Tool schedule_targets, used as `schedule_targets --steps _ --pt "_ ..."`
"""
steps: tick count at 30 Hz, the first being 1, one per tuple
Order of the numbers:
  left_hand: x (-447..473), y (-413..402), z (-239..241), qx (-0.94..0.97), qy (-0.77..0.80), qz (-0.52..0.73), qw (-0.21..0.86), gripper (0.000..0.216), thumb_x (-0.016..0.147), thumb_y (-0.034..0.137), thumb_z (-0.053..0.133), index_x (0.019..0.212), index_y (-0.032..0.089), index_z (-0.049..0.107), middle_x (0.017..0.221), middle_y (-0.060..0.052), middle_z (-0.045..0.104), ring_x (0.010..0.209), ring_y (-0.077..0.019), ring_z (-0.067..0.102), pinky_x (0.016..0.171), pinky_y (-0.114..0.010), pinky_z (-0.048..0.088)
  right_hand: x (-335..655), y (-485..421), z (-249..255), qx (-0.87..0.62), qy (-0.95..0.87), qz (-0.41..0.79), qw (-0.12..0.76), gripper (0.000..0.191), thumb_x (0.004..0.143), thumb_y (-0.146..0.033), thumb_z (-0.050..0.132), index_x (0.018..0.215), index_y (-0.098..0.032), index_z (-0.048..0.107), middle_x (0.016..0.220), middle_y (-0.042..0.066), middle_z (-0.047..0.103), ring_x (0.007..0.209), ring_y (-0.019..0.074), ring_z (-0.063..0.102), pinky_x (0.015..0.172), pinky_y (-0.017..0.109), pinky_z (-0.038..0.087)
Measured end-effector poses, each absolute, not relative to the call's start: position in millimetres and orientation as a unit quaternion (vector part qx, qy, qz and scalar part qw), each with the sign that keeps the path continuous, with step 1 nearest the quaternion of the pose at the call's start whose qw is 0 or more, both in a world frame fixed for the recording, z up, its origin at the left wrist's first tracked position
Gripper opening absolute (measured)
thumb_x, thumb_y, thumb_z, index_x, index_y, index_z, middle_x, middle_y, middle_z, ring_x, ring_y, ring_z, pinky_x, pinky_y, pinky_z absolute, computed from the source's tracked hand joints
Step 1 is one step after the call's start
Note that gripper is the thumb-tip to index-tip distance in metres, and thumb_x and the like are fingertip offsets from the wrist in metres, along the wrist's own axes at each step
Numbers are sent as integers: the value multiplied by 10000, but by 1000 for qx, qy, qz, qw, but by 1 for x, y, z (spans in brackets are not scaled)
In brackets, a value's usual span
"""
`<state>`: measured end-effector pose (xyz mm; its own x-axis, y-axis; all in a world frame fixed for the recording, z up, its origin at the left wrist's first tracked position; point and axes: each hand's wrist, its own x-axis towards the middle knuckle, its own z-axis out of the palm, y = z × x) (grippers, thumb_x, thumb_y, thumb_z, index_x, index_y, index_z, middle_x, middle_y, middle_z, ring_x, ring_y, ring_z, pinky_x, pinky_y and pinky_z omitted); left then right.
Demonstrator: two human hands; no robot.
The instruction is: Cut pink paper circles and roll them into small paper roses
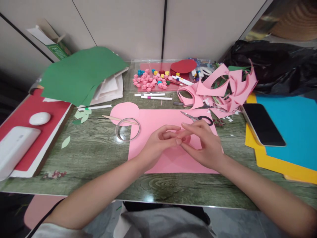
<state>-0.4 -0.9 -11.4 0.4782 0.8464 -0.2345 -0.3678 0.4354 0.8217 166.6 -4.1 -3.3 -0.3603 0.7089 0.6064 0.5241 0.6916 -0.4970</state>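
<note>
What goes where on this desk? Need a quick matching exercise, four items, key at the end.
Things:
1. pink sheet
2. scissors
3. phone
4. round ring

Places:
A. lying across the sheet's left edge
B. under the left hand and right hand
C. dark screen up, partly on blue paper
D. by the sheet's far right corner

Pairs: 1-B, 2-D, 3-C, 4-A

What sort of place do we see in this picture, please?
Probably a craft workspace, though I cannot tell whether at home: scissors lie on pink paper, and cut scraps are heaped behind.
</note>
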Motion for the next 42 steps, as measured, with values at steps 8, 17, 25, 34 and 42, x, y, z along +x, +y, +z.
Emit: schedule_targets --steps 8,17,25,34,42 --pt "3 -4 -11 347 339 397 779 279 695 187 711 950 166 601 813 -25 652 814 -148 592 807 -302 409 163 -5 -6 -361 -825 87 426 605 789 -95 582 1313 -339 403 761 -9 639 725 188 532 704 375 462" --pt "-1 0 -9 363 326 391 781 306 677 153 712 964 173 608 846 -32 668 874 -174 610 854 -329 411 167 -4 -9 -355 -793 218 444 638 757 -114 596 1312 -353 393 881 -13 683 800 184 599 776 404 488" --pt "0 0 -7 359 295 379 800 336 692 137 700 1008 182 594 888 -46 681 930 -191 619 892 -352 404 167 -5 -1 -364 -811 202 412 638 764 -87 602 1310 -361 416 880 -22 702 837 189 556 754 372 496" --pt "4 -2 -6 317 289 373 822 343 657 134 726 977 170 608 839 -38 677 917 -204 621 914 -391 387 165 -5 -1 -375 -804 165 430 597 772 -119 603 1289 -369 438 772 -22 683 755 200 525 677 375 494" --pt "4 -3 -7 315 290 389 816 264 673 103 702 909 166 603 761 -2 651 819 -160 627 845 -323 412 166 -5 -1 -361 -826 144 409 561 761 -96 600 1261 -318 479 786 -4 650 760 190 505 689 364 472"
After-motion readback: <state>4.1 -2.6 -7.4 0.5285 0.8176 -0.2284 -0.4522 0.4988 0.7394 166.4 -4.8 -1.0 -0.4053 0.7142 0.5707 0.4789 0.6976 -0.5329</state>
